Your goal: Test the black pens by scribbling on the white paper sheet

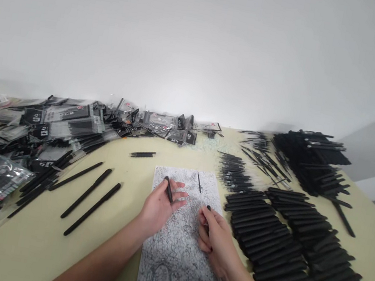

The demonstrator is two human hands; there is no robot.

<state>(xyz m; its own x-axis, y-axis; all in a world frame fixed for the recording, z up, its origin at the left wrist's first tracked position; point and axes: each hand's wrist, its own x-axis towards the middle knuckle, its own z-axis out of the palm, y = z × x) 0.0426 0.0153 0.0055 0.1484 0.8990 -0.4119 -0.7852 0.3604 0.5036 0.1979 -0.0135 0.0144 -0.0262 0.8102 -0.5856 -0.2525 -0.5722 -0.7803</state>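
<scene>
My left hand [160,207] is turned palm up above the scribbled paper, with a short black pen piece [168,189], which looks like a cap, held across its fingers. Its other fingers are loosely spread. Close by on the right, my right hand [213,232] is closed round a black pen [209,209]; only its end shows and the rest is hidden in the fist. The paper [168,248], covered in dense dark scribbles, lies under both hands. A thin black refill [199,182] rests near its top edge.
Rows of black pen parts [275,238] lie at right, with refills [236,171] and a pen pile [308,157] behind. Clear packets [67,122] heap up at left. Loose black pens [92,208] and several refills [142,154] lie left of the paper.
</scene>
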